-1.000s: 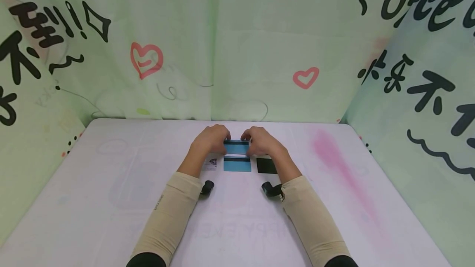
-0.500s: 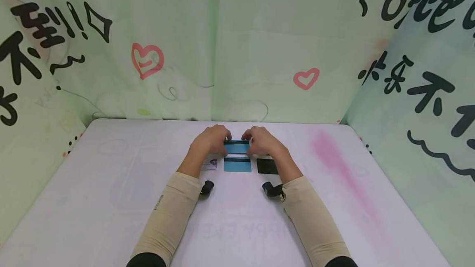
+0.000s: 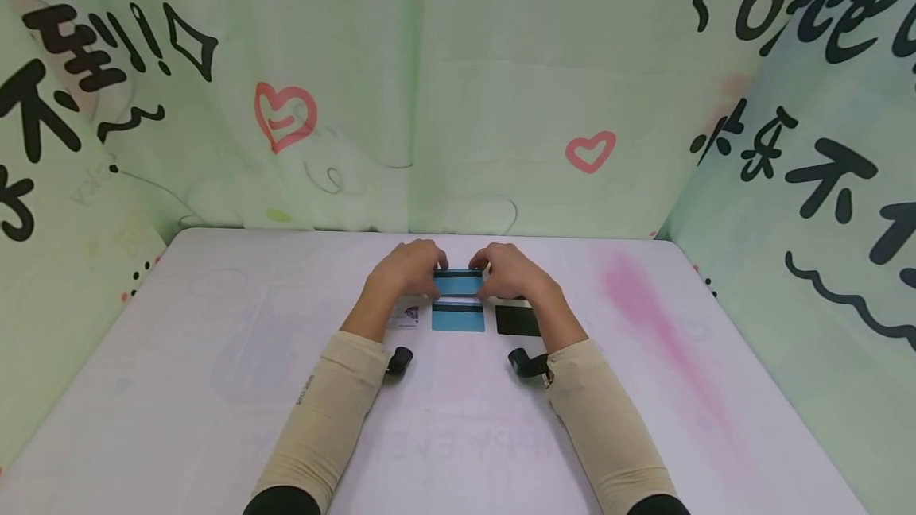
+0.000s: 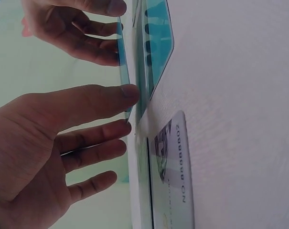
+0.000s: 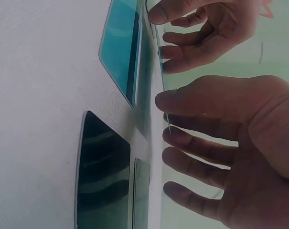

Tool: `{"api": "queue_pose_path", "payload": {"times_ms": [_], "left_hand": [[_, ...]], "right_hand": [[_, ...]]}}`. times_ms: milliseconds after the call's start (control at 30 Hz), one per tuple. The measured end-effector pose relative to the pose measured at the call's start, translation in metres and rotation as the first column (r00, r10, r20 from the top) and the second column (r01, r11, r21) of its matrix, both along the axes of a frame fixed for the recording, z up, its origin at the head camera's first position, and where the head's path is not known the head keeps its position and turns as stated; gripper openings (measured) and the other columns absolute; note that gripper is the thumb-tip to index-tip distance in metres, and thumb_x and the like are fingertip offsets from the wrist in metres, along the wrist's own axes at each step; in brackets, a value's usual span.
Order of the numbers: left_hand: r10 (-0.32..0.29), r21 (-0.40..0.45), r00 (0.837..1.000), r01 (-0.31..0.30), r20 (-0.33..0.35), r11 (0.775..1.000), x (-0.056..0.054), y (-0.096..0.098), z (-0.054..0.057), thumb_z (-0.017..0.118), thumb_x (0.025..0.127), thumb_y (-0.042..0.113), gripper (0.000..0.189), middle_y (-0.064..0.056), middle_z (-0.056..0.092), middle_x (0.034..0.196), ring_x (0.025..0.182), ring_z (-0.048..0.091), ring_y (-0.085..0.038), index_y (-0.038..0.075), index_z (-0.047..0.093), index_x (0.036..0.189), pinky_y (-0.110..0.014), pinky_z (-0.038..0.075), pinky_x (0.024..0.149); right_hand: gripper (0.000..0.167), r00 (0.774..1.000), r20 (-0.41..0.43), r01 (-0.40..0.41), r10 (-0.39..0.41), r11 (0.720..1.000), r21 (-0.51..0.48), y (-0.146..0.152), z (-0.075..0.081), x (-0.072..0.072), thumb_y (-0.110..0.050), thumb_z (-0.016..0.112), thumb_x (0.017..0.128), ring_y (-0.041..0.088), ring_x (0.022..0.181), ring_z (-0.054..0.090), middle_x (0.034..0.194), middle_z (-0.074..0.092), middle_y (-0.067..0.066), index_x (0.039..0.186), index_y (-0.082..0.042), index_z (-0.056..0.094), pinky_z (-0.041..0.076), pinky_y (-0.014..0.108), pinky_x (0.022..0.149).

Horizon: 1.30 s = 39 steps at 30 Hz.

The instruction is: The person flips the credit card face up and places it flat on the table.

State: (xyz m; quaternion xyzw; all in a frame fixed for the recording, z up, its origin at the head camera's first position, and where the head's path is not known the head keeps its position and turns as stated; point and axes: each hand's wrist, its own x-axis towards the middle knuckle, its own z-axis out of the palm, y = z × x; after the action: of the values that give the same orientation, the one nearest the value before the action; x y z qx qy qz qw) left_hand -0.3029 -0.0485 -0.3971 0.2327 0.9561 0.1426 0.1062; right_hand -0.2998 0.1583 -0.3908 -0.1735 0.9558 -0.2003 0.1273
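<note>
A blue card with a dark stripe [image 3: 458, 285] is held between my two hands, its face tilted up off the table in the wrist views. My left hand [image 3: 413, 269] pinches its left end, thumb at the near side and fingers behind. At the opposite end my right hand [image 3: 506, 270] pinches it the same way. Directly in front lies a second blue striped card [image 3: 458, 321], flat on the table. A white card with printed numbers [image 4: 175, 167] lies below my left hand, partly covered by it in the head view. Under my right wrist is a dark card [image 5: 103, 176].
Another card [image 5: 141, 191] lies behind the dark one in the right wrist view. The white table [image 3: 458, 435] ends just beyond my hands, where a pale green curtain [image 3: 487, 102] with hearts and black lettering hangs. Black wrist cameras [image 3: 527, 364] stick out from both sleeves.
Both hands and the held blue card have shifted very slightly to the right. The grip looks the same, and the other cards have stayed in place.
</note>
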Motion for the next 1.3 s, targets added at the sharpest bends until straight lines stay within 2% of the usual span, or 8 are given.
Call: {"api": "queue_pose_path", "payload": {"times_ms": [200, 667, 1167, 1300], "left_hand": [[-0.008, 0.009, 1.000, 0.008, 0.004, 1.000, -0.002, 0.000, 0.000, 0.085, 0.084, 0.020, 0.051, -0.004, 0.070, 0.131, 0.115, 0.065, -0.023, 0.010, 0.070, 0.132, -0.046, 0.050, 0.107], [-0.030, 0.094, 0.999, 0.028, 0.028, 0.995, -0.002, -0.002, 0.000, 0.084, 0.086, 0.022, 0.052, -0.006, 0.071, 0.128, 0.113, 0.064, -0.022, 0.011, 0.069, 0.134, -0.043, 0.052, 0.103], [-0.020, 0.060, 1.000, 0.020, 0.012, 0.998, -0.003, -0.004, 0.000, 0.083, 0.088, 0.023, 0.056, -0.007, 0.069, 0.132, 0.118, 0.064, -0.023, 0.015, 0.065, 0.141, -0.045, 0.051, 0.105], [-0.024, 0.057, 1.000, 0.023, 0.009, 0.998, -0.003, -0.005, 0.000, 0.083, 0.088, 0.023, 0.056, -0.007, 0.069, 0.131, 0.115, 0.064, -0.023, 0.015, 0.065, 0.140, -0.044, 0.051, 0.103]], "right_hand": [[0.048, 1.000, 0.002, -0.008, 0.008, 1.000, -0.021, 0.004, 0.000, -0.002, -0.013, 0.081, 0.084, 0.031, 0.112, 0.059, 0.124, 0.067, 0.014, 0.130, -0.005, 0.070, 0.057, 0.038, 0.085], [0.049, 0.999, -0.031, -0.044, 0.042, 0.998, -0.053, 0.015, 0.010, -0.002, -0.013, 0.081, 0.082, 0.034, 0.114, 0.061, 0.122, 0.070, 0.013, 0.129, -0.004, 0.072, 0.057, 0.043, 0.091], [0.049, 0.999, -0.033, -0.027, 0.025, 0.998, -0.048, 0.023, 0.017, -0.002, -0.013, 0.082, 0.084, 0.035, 0.117, 0.060, 0.124, 0.070, 0.015, 0.130, -0.003, 0.071, 0.055, 0.045, 0.095], [0.048, 0.999, -0.045, -0.029, 0.027, 0.999, -0.043, 0.027, 0.018, -0.002, -0.012, 0.082, 0.084, 0.036, 0.117, 0.060, 0.125, 0.070, 0.016, 0.130, -0.002, 0.071, 0.054, 0.047, 0.096]]}}
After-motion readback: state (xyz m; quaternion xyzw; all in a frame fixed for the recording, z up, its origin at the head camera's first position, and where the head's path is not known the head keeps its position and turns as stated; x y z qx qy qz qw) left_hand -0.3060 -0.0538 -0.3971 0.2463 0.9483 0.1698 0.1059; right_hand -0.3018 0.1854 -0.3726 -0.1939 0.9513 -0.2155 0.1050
